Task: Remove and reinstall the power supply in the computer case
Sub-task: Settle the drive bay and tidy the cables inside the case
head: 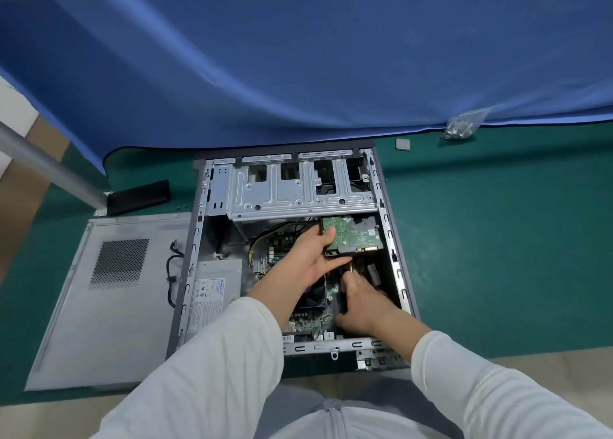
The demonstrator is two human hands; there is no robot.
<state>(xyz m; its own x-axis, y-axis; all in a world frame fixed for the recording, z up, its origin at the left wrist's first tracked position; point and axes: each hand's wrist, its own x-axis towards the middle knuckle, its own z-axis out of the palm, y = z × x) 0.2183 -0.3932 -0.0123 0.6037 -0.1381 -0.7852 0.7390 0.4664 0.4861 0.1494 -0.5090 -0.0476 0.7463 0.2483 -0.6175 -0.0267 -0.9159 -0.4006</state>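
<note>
Inside the open steel case, left hand grips a green-boarded hard drive, right hand curled, hold unclear

Both arms wear long, loose, off-white sleeves ending at the wrists, softly creased. At six o'clock a pale grey garment shows a central zip. The left hand and right hand are bare.
</note>
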